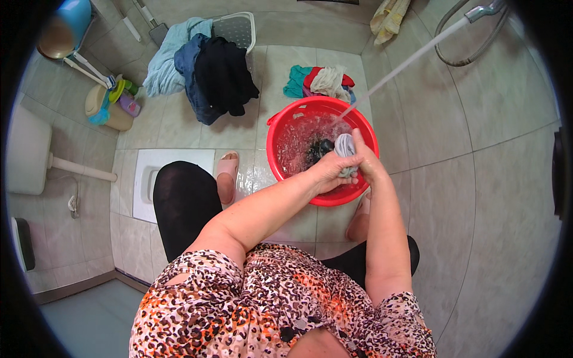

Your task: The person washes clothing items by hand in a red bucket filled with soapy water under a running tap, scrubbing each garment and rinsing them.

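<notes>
My left hand (330, 171) and my right hand (369, 156) both grip a bunched light grey cloth (344, 146) over the right part of a red plastic basin (271, 147). The left hand holds it from below, the right hand from its right side. Foaming water (291, 143) lies in the basin, with a dark item (318, 150) partly under the surface. A stream of water (403, 67) from a metal nozzle (481, 12) at the upper right falls into the basin behind the hands.
Teal, red and cream clothes (329, 80) lie on the tiled floor behind the basin. A laundry basket (250, 31) stands farther back, with a light blue towel (168, 62), jeans (190, 80) and black clothing (226, 76) beside or over it. A squat toilet (142, 179) is at left.
</notes>
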{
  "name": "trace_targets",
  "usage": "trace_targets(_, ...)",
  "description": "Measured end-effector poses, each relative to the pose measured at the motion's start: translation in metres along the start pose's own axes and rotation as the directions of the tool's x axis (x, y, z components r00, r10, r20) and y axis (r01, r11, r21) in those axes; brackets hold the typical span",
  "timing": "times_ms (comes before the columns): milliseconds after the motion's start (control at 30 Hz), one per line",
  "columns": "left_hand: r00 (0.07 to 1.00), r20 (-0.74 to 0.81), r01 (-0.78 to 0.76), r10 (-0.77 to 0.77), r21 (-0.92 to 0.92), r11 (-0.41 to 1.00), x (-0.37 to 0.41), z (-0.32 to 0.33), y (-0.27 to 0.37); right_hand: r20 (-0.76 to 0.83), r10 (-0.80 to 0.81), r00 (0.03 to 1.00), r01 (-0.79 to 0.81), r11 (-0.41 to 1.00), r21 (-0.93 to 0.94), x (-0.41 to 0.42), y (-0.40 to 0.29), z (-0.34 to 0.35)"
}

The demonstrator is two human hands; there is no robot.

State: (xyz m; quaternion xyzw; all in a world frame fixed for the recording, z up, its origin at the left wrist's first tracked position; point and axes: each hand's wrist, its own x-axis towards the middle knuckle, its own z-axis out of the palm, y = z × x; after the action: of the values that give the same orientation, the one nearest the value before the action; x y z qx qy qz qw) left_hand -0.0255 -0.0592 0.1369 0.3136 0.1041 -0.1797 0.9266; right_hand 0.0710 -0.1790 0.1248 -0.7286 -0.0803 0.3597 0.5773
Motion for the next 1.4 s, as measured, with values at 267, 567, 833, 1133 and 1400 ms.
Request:
trace_targets(267, 0.948, 0.252, 0.270, -0.194, -0.321, 0.908, -0.009, 0.012, -0.006, 0.273, -0.406, 0.872, 0.044, 0.620, 0.784, -0.031, -0.026, 0.017)
trace_targets(567, 0.915, 0.064, 0.394, -0.399, 0.077, 0.916, -0.008, -0.004, 0.004, 0.230, -0.183, 0.956, 0.022, 0.826, 0.564, -0.020, -0.019, 0.010)
trace_targets(833, 0.963, -0.230, 0.124, 0.139, 0.839, 0.529, 0.016, -0.021, -0.016, 0.040, -0.036, 0.999, 0.002, 0.764, 0.645, 0.001, -0.001, 0.024)
trace_targets(1133, 0.936, -0.241, 0.298, 0.255, 0.930, -0.214, 0.015, -0.010, -0.012, -0.337, 0.152, 0.929, 0.141, 0.696, 0.704, 0.012, 0.016, 0.033)
trace_targets(1400, 0.973, -0.053, 0.162, 0.226, 0.851, -0.499, 0.023, -0.022, -0.016, -0.497, 0.246, 0.832, 0.219, 0.678, 0.702, 0.020, 0.037, 0.035)
